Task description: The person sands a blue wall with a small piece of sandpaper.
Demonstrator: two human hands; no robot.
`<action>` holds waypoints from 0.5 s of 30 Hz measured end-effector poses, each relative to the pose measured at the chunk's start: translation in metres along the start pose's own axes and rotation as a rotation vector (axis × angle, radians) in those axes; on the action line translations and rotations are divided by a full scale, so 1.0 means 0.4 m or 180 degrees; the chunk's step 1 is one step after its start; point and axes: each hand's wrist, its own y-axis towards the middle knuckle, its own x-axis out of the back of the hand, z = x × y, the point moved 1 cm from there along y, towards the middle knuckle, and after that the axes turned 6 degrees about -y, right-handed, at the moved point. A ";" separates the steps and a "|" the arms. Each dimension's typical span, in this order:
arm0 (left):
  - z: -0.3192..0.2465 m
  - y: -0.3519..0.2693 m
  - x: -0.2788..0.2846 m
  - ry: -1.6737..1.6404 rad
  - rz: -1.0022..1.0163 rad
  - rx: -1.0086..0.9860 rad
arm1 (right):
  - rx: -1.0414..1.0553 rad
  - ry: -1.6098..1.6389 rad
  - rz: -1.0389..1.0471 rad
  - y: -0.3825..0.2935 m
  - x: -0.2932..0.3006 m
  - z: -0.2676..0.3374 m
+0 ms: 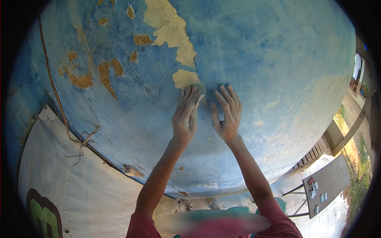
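A blue painted wall (268,71) with cracks and peeled patches fills most of the view. My left hand (186,111) presses a bent sheet, apparently sandpaper (202,90), against it, just below a bare cream patch (185,78). To its right, my right hand (228,111) rests on the wall with fingers apart and holds nothing. A thin crack runs down the wall between the two hands. Both hands look dusty. Brown patches of exposed plaster (107,78) lie up and to the left of my left hand.
A cable (53,86) runs down the left side to a tangle of loose wires (84,142). Below it hangs a pale banner (89,184). An electrical box (132,171) sits low on the wall. At the right, a table (330,184) holds several small rolled pieces (312,194).
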 end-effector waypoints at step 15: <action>0.042 -0.081 0.057 0.1380 -0.0066 -0.0192 | 0.0640 -0.0784 -0.0736 0.104 -0.092 0.025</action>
